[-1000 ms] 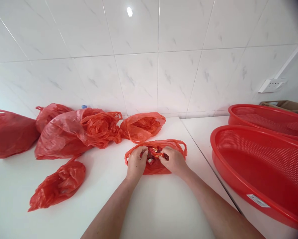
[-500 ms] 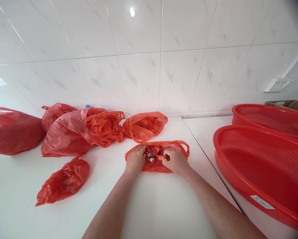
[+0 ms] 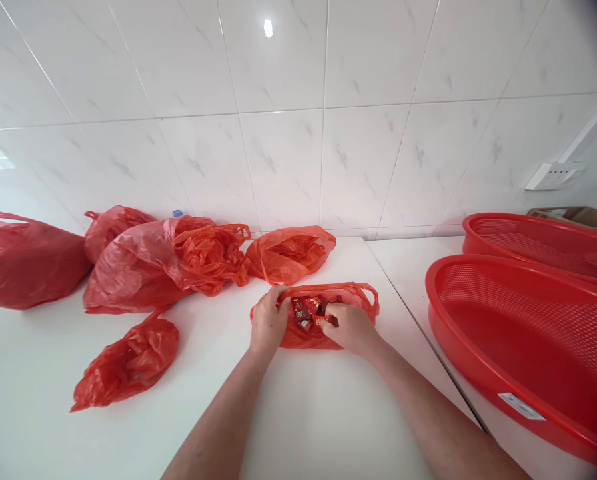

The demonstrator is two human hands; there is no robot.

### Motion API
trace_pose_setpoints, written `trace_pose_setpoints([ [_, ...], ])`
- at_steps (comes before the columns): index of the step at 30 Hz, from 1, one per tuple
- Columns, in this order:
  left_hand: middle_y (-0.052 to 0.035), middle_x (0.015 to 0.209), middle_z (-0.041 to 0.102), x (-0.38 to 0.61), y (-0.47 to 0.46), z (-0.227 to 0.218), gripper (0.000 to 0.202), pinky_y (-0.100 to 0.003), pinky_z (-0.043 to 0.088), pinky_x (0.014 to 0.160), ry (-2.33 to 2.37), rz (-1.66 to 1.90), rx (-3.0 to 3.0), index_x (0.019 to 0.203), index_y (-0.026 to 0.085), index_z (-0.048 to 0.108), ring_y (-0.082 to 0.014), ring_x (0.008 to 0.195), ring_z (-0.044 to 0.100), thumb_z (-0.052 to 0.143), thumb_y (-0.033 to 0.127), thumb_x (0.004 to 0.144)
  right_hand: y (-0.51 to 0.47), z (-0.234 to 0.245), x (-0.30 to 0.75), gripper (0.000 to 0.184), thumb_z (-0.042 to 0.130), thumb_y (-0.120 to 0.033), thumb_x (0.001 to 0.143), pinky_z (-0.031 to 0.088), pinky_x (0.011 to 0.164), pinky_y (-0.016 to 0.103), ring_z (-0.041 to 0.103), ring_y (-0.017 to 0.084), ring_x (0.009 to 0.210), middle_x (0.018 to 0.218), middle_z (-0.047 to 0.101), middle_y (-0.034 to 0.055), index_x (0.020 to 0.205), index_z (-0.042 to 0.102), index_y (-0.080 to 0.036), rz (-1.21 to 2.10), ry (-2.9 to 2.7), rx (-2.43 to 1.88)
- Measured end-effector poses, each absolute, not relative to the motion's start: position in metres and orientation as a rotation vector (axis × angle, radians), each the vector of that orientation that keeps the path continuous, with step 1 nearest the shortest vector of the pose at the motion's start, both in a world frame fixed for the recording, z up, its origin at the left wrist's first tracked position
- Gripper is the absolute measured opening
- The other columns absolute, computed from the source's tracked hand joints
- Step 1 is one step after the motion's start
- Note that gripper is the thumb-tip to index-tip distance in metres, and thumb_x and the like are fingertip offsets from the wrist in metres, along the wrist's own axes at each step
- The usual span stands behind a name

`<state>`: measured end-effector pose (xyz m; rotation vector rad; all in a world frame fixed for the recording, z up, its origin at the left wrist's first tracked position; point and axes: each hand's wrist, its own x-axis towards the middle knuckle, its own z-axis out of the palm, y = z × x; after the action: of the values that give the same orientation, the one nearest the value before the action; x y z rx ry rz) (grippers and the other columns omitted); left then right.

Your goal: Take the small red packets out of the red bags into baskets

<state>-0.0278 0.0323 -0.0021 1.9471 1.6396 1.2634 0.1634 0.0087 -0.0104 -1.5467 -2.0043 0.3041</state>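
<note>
A red plastic bag (image 3: 311, 341) lies with its mouth spread on the white table, holding several small wrapped packets (image 3: 301, 309) in red and dark red with printed marks. At its left end, my left hand (image 3: 269, 321) is closed on the bag's rim, thumb toward the mouth. My right hand (image 3: 352, 327) reaches in from the right side. Its thumb and fingers pinch a small red packet (image 3: 321, 320) with yellow print, partly covered by the fingertips. The bag's handle loop (image 3: 371, 293) sticks out beyond my right hand.
Several red plastic bags, one an open bag (image 3: 291, 253), stand along the tiled wall. A smaller crumpled bag (image 3: 128, 360) lies at front left. Two red plastic baskets (image 3: 478, 360) are on the right, past a table seam. A cardboard box (image 3: 578, 217) sits behind them.
My left hand has shifted slightly left and up, from over the packets to the bag's left rim. My right hand stays at the red packet, its fingers slightly shifted.
</note>
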Motion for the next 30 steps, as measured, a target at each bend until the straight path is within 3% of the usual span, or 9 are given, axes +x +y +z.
trace_pose_setpoints([
  [4,-0.0003,0.094,0.065,-0.019,0.029,-0.004,0.017,-0.026,0.046,0.076,1.395,1.371,1.856,0.093,0.023,0.062,-0.0148,0.085,0.06,0.052,0.021,0.079,0.01,-0.01,0.164,0.028,0.053,-0.031,0.074,0.026,0.047,0.024,0.043,0.01,0.05,0.054,0.049,-0.0033,0.056,0.036,-0.019,0.321,-2.022,-1.56],
  [9,0.0016,0.069,0.06,-0.012,0.031,-0.011,0.02,-0.022,0.045,0.058,1.219,1.284,1.497,0.094,0.019,0.062,-0.012,0.063,0.055,0.059,0.028,0.075,0.012,-0.012,0.165,0.023,0.055,-0.032,0.075,0.025,0.046,0.024,0.043,0.009,0.049,0.054,0.051,-0.0039,0.059,0.043,-0.019,0.315,-2.008,-1.613],
  [16,0.0026,0.064,0.058,-0.011,0.032,-0.012,0.016,-0.021,0.043,0.054,1.042,1.225,1.41,0.088,0.018,0.059,-0.0101,0.056,0.053,0.059,0.029,0.076,0.012,-0.011,0.166,0.015,0.057,-0.031,0.075,0.026,0.046,0.023,0.044,0.009,0.049,0.058,0.055,-0.0039,0.067,0.051,-0.021,0.37,-1.992,-1.615],
  [23,0.0019,0.07,0.061,-0.012,0.028,-0.008,0.013,-0.023,0.043,0.058,1.207,1.249,1.548,0.087,0.02,0.059,-0.0122,0.062,0.055,0.055,0.029,0.078,0.011,-0.008,0.168,0.018,0.053,-0.033,0.078,0.024,0.046,0.024,0.044,0.009,0.047,0.055,0.053,-0.0041,0.065,0.048,-0.021,0.354,-1.947,-1.618],
  [30,-0.0011,0.095,0.065,-0.02,0.03,-0.007,0.017,-0.029,0.045,0.076,1.552,1.321,1.795,0.095,0.023,0.06,-0.0163,0.083,0.059,0.051,0.024,0.08,0.017,-0.011,0.174,0.021,0.052,-0.03,0.074,0.023,0.046,0.025,0.044,0.012,0.051,0.055,0.051,-0.0032,0.06,0.041,-0.021,0.229,-1.805,-1.734],
])
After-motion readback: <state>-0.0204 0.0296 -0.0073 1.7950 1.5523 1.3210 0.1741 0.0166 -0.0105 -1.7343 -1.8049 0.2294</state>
